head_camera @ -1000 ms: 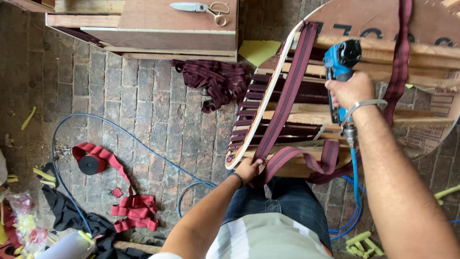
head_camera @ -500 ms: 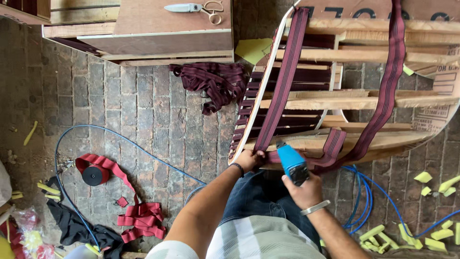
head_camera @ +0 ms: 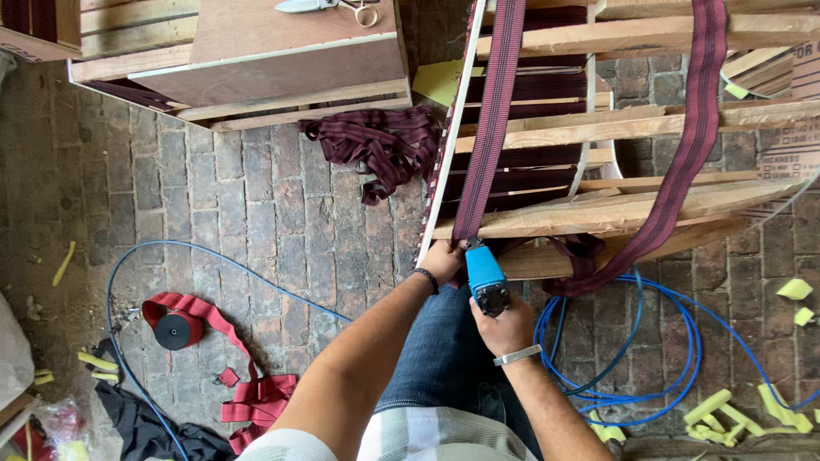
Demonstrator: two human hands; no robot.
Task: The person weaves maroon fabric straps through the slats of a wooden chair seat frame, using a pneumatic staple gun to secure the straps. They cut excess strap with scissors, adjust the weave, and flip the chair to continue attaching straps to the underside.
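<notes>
Wooden frame: bare furniture frame (head_camera: 632, 209) lying over the brick floor (head_camera: 213, 213), rails crossed by webbing.
Webbing strap: dark maroon band (head_camera: 491, 119) running down the frame to its near rail — pinned there.
Left hand: left hand (head_camera: 444, 260) clenched on the strap's end at the rail.
Right hand: right hand (head_camera: 504, 324) wrapped around the blue staple gun (head_camera: 485, 275), nose against the strap.
Hose: blue air hose (head_camera: 649, 358) coiled beside.

Soft even daylight; sharp focus
</notes>
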